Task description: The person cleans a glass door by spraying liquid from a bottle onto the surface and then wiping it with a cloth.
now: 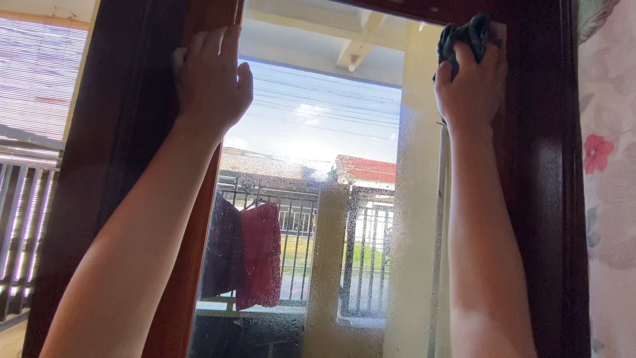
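The window pane (318,199) serves as the landmark: a tall sheet of glass set in a dark red-brown wooden frame (543,199), speckled with fine droplets or dust across its lower half.

The right hand (472,83) is raised to the upper right corner of the pane, where glass meets frame. Its grip is closed around a dark cloth (464,34), bunched into a wad that pokes out above the fingers and presses against the corner. The forearm runs straight down along the right edge of the pane.

The left hand (211,76) rests flat on the frame's upright just left of the pane, near its top. Its grip is wide and holds nothing; the fingers lie together pointing up, the thumb reaching toward the glass edge.

Beyond the pane hang two garments, one dark and one red shirt (260,255), low and left of centre. Behind them stand a pale pillar (326,265), black railings and red-roofed houses under a bright sky.

Right of the frame hangs a pale floral curtain (609,166). Left of the frame, slatted blinds (36,73) show.
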